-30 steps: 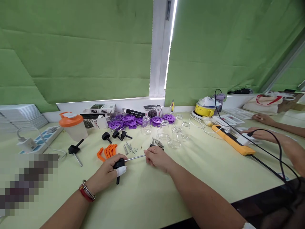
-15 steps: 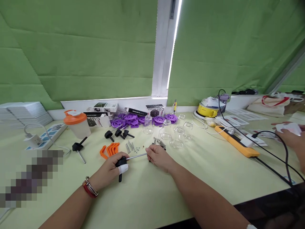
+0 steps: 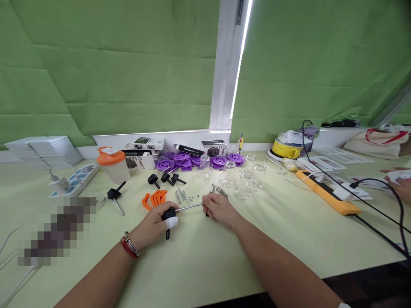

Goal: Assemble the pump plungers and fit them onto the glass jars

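My left hand (image 3: 153, 224), its thumb tip wrapped in white, is closed around a black plastic knob with a cross handle (image 3: 168, 213). A thin metal rod (image 3: 189, 207) runs from the knob to my right hand (image 3: 220, 210), whose fingers pinch its far end. A small black piece shows under the right fingers; most of it is hidden. Behind my right hand lie several springs (image 3: 221, 191). Between and beyond the hands are orange curved handles (image 3: 158, 198), metal screws (image 3: 180, 196) and tiny nuts. Similar black knobs with rods (image 3: 114, 194) lie farther left.
Clear jars (image 3: 228, 176) stand behind my right hand, before purple wheel-shaped parts (image 3: 220, 161) and boxes (image 3: 213, 149). On the left are an orange-lidded shaker (image 3: 113, 164) and a white power strip (image 3: 77, 182). An orange power strip (image 3: 327, 192), cables and another person's hand (image 3: 401, 188) are on the right.
The view has turned slightly left, so everything sits farther right in the picture. Both my hands keep their grip on the knob and rod. The other person's hand is nearer the right edge.
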`<state>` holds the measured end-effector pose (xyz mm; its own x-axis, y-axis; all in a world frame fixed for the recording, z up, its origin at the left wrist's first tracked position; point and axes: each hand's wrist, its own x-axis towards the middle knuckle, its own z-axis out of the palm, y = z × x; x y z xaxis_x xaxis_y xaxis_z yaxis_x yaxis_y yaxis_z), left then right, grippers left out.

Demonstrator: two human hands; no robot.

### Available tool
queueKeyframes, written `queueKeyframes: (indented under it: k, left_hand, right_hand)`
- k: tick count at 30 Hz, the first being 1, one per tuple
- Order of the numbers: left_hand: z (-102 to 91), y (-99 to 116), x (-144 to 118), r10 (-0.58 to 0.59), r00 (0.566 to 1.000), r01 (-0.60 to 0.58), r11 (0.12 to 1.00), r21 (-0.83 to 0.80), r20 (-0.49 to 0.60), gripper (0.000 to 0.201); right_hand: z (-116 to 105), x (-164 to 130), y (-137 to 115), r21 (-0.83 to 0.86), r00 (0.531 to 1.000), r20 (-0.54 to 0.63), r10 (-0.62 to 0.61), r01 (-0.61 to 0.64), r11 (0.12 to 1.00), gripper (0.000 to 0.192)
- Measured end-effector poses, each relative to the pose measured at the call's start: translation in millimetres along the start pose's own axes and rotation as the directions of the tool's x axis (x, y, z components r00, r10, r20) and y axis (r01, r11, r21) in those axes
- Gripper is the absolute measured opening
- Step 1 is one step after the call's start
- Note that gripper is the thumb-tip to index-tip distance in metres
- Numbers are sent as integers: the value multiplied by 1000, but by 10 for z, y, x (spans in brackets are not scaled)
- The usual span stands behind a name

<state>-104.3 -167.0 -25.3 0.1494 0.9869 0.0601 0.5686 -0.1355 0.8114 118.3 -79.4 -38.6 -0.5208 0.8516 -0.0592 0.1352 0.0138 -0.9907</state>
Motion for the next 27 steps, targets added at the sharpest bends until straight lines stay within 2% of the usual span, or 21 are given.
queueKeyframes:
  k: [4, 7, 17, 23, 27]
  left_hand:
    - [-10, 6, -1, 2, 1000, -2, 1000, 14, -12, 26]
    - [-4, 15, -5, -9, 1000, 9, 1000, 25, -6, 26]
    - [3, 30, 0, -20, 1000, 20, 1000, -10, 22, 25]
    - [-11, 11, 3, -15, 1000, 15, 1000, -13, 10, 24]
    - [-5, 1, 4, -20, 1000, 20, 1000, -15, 9, 25]
  right_hand:
    - [-19, -23, -60, 67, 1000, 24, -21, 19, 998, 29]
    - [-22, -30, -50, 13, 1000, 12, -27, 27, 1000, 22]
    - [-49, -18, -23, -202, 1000, -11, -24, 21, 979, 39]
    - [-69, -7, 15, -106, 991, 11, -130, 130, 986, 18]
    - [-66, -12, 14, -202, 995, 22, -97, 99, 974, 17]
